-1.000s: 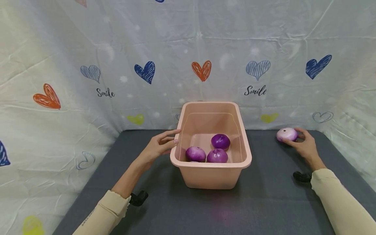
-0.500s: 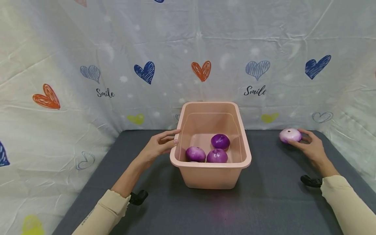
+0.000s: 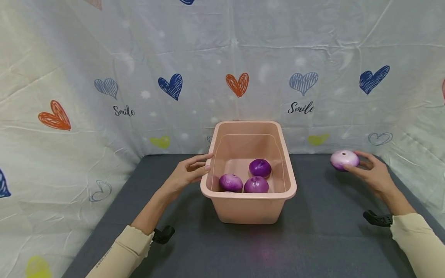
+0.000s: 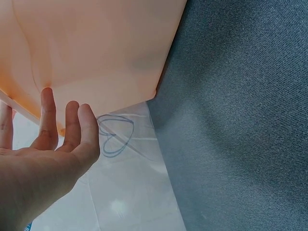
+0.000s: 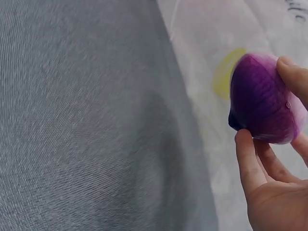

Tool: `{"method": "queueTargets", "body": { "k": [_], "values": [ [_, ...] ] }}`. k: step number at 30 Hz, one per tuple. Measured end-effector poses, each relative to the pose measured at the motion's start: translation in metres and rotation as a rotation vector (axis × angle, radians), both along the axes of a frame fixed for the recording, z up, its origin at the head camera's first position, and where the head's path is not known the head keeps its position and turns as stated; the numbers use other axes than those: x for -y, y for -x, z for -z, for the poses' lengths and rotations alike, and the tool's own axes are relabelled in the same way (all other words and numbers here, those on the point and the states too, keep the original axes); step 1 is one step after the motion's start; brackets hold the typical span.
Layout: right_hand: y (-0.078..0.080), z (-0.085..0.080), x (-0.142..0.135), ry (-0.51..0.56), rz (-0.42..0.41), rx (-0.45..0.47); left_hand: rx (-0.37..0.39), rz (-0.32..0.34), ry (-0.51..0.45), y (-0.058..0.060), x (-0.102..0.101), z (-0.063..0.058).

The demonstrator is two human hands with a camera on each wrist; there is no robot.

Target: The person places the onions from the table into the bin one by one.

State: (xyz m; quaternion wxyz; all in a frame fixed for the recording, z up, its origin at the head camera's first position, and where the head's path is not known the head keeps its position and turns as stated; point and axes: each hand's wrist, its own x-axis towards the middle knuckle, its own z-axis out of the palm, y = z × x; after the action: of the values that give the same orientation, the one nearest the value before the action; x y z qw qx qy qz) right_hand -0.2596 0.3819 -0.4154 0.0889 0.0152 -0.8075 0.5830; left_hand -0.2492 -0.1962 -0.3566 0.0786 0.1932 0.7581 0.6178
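My right hand (image 3: 373, 175) holds a red onion (image 3: 344, 160) between thumb and fingers, over the far right of the table, with a shadow below it. Seen from the right wrist, the onion (image 5: 262, 98) shows a deep purple side, with fingertips at its lower edge and a finger at its upper right. My left hand (image 3: 185, 172) touches the left rim of a peach plastic tub (image 3: 248, 208). Its fingers (image 4: 47, 120) reach toward the tub's outer wall in the left wrist view, loosely extended. Several red onions (image 3: 256, 184) lie inside the tub, one mostly hidden behind the front rim.
A dark grey cloth (image 3: 313, 239) covers the table. Behind it hangs a white sheet (image 3: 194, 50) printed with hearts and the word Smile. The tub stands mid-table, its back close to this sheet. Black bands (image 3: 377, 219) sit at both wrists.
My right hand has shifted a little to the right with the onion, its forearm swinging rightward and the onion's pale top turning slightly. The left hand and the tub have stayed put.
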Motion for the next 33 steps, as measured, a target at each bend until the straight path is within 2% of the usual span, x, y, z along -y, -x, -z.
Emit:
{"method": "queueTargets", "body": {
  "k": [5, 10, 19, 26, 33],
  "values": [
    [-0.006, -0.009, 0.001, 0.138, -0.073, -0.021, -0.002, 0.000, 0.000, 0.000, 0.000, 0.001],
    [-0.012, -0.013, 0.004, 0.142, -0.096, -0.011, -0.001, 0.000, -0.002, -0.001, 0.000, 0.000],
    [-0.021, -0.018, 0.009, 0.281, -0.164, -0.026, 0.000, -0.004, 0.000, -0.001, -0.001, -0.003],
    [-0.027, -0.022, 0.014, 0.288, -0.193, -0.049, 0.009, -0.013, -0.002, -0.001, -0.001, -0.004],
    [-0.031, -0.031, 0.026, 0.195, -0.204, -0.056, -0.001, -0.014, -0.001, -0.002, -0.002, -0.005]
  ]
}}
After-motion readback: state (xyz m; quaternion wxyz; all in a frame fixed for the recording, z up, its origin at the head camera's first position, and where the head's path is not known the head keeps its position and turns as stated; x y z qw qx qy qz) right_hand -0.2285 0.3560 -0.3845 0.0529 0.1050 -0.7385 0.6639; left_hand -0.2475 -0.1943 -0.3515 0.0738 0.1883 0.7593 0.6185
